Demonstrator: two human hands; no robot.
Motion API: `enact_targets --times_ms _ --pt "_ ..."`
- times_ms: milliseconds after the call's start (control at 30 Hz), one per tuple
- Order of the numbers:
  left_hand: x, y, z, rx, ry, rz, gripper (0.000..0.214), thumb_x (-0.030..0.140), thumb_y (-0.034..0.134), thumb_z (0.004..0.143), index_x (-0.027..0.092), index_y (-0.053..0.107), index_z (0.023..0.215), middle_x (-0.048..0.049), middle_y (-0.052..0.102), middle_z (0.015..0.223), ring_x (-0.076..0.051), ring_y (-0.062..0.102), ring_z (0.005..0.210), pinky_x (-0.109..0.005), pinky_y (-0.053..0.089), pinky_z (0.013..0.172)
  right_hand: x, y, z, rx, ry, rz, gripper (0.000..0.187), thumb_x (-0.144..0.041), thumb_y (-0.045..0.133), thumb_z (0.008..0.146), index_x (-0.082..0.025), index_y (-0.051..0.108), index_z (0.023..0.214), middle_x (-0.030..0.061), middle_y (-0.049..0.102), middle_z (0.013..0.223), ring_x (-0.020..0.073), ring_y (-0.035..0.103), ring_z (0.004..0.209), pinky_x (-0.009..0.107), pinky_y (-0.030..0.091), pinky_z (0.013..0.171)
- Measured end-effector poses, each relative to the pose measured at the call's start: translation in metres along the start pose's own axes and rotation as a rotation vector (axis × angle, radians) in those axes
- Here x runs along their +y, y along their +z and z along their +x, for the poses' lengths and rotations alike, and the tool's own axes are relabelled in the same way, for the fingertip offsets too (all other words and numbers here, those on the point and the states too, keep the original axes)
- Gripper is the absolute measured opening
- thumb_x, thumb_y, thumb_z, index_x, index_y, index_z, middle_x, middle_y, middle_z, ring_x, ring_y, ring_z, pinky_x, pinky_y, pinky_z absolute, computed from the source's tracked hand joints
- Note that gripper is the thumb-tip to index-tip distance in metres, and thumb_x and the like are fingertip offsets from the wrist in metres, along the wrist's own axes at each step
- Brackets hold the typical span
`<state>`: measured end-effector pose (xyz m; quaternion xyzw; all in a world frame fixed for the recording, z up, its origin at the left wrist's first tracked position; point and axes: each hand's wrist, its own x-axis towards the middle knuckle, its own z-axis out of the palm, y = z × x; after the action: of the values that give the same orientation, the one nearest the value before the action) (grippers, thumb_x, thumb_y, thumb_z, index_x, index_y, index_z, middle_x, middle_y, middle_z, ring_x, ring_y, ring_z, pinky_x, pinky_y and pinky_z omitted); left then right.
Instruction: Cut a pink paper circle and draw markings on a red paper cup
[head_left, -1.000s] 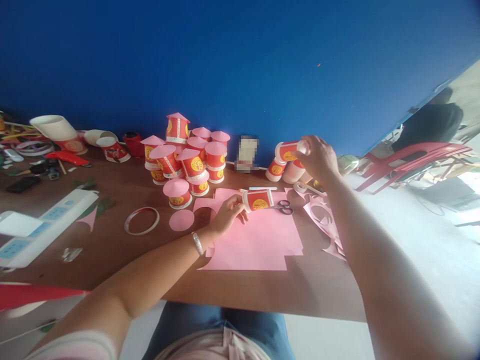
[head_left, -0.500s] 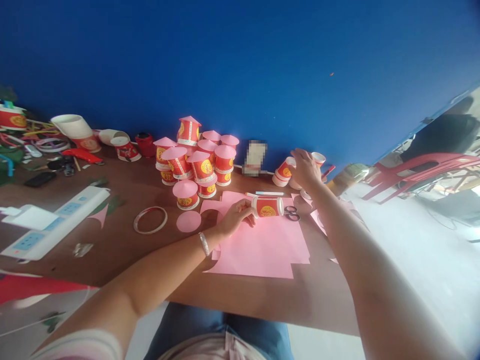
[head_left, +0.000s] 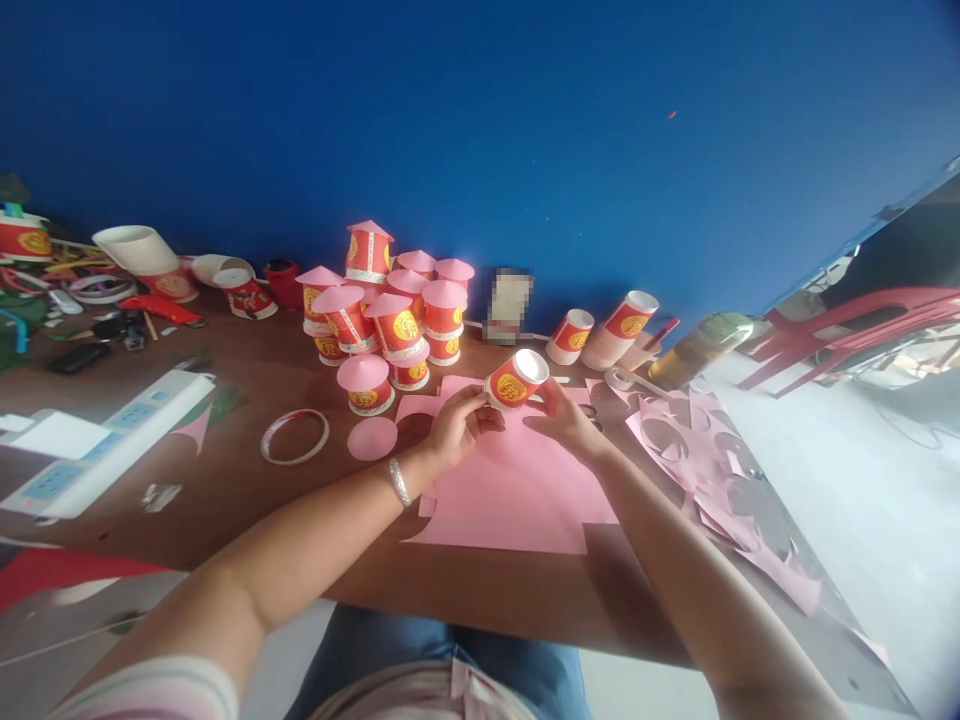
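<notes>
Between your hands, a tilted cup.
Your left hand (head_left: 457,425) and right hand (head_left: 564,420) clasped the red paper cup (head_left: 516,378), white mouth pointing up-right.

No text, brand or number is legible anywhere. The red paper cup (head_left: 516,380) held above the pink paper bears a round yellow emblem, too blurred to read. The stacked red cups (head_left: 390,315) behind carry the same emblem, and a small blurred card (head_left: 508,305) stands against the blue wall.
</notes>
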<state>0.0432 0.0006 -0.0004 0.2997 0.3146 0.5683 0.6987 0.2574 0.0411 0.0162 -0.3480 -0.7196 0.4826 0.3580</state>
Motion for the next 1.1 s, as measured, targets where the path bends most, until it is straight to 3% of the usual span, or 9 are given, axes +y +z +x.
enact_targets --times_ms 133,233,333,467,600,700,867,933,1100 --pt "-0.002 0.002 -0.002 -0.013 -0.019 0.089 0.041 0.048 0.086 0.077 0.018 0.062 0.093 -0.0004 0.067 0.073 -0.014 0.064 0.063 -0.030 0.054 0.065 -0.010 0.013 0.006 0.022 0.023 0.100 0.071 -0.057 0.090 0.079 -0.027 0.064 0.137 0.0101 0.074 0.135 0.0319 0.068 0.131 0.054 0.056 0.117" --pt "-0.006 0.003 -0.007 0.074 0.082 0.313 0.043 0.056 0.079 0.086 0.020 0.059 0.098 -0.0010 0.066 0.080 -0.015 0.062 0.065 -0.031 0.052 0.066 -0.007 0.019 0.007 0.084 0.064 0.128 0.064 -0.064 0.088 0.079 -0.024 0.068 0.125 0.0107 0.078 0.125 0.0326 0.072 0.119 0.052 0.060 0.108" --pt "-0.008 0.004 -0.013 0.200 0.339 0.606 0.041 0.051 0.080 0.090 0.022 0.062 0.115 -0.0070 0.069 0.113 -0.019 0.067 0.095 -0.034 0.055 0.086 0.002 0.024 0.004 0.183 0.085 0.092 0.063 -0.069 0.084 0.082 -0.022 0.066 0.120 0.0112 0.079 0.119 0.0322 0.073 0.112 0.050 0.062 0.101" --pt "-0.008 0.004 -0.018 0.111 0.462 0.790 0.052 0.047 0.082 0.091 0.026 0.061 0.134 -0.0114 0.062 0.140 -0.026 0.061 0.127 -0.039 0.051 0.107 0.010 0.034 -0.003 0.200 0.058 -0.031 0.068 -0.068 0.086 0.080 -0.021 0.066 0.125 0.0136 0.078 0.121 0.0333 0.073 0.109 0.049 0.063 0.096" --pt "-0.007 0.005 -0.016 0.016 0.416 0.810 0.051 0.043 0.084 0.089 0.023 0.061 0.131 -0.0118 0.066 0.132 -0.028 0.064 0.124 -0.043 0.052 0.109 0.014 0.042 -0.006 0.081 -0.029 -0.095 0.077 -0.057 0.084 0.086 -0.025 0.057 0.151 0.0166 0.067 0.150 0.0372 0.065 0.136 0.055 0.057 0.113" --pt "-0.006 0.004 -0.015 0.030 0.389 0.799 0.044 0.041 0.083 0.090 0.023 0.061 0.124 -0.0096 0.070 0.122 -0.027 0.067 0.114 -0.041 0.054 0.102 0.015 0.038 -0.006 0.030 -0.106 -0.188 0.080 -0.054 0.084 0.087 -0.027 0.055 0.156 0.0164 0.061 0.159 0.0391 0.058 0.147 0.060 0.048 0.124" --pt "-0.002 0.005 -0.016 0.020 0.434 0.769 0.037 0.036 0.080 0.089 0.023 0.061 0.117 -0.0074 0.070 0.116 -0.024 0.066 0.107 -0.039 0.055 0.098 0.016 0.018 -0.007 -0.036 -0.238 -0.323 0.052 -0.049 0.070 0.099 -0.028 0.066 0.146 0.0135 0.069 0.148 0.0345 0.064 0.134 0.056 0.058 0.109" --pt "-0.001 0.006 -0.016 0.018 0.421 0.764 0.037 0.033 0.081 0.086 0.023 0.060 0.115 -0.0073 0.069 0.115 -0.024 0.066 0.106 -0.038 0.055 0.097 0.019 0.014 -0.007 0.060 -0.234 -0.406 0.035 -0.038 0.057 0.104 -0.028 0.073 0.134 0.0110 0.075 0.134 0.0314 0.067 0.123 0.051 0.062 0.100" --pt "-0.002 0.009 -0.016 -0.005 0.354 0.723 0.050 0.029 0.082 0.079 0.022 0.058 0.122 -0.0078 0.068 0.114 -0.026 0.066 0.107 -0.041 0.055 0.098 0.033 0.011 -0.003 0.359 -0.149 -0.766 0.032 -0.022 0.051 0.100 -0.027 0.079 0.114 0.0110 0.076 0.119 0.0329 0.065 0.117 0.052 0.059 0.102"
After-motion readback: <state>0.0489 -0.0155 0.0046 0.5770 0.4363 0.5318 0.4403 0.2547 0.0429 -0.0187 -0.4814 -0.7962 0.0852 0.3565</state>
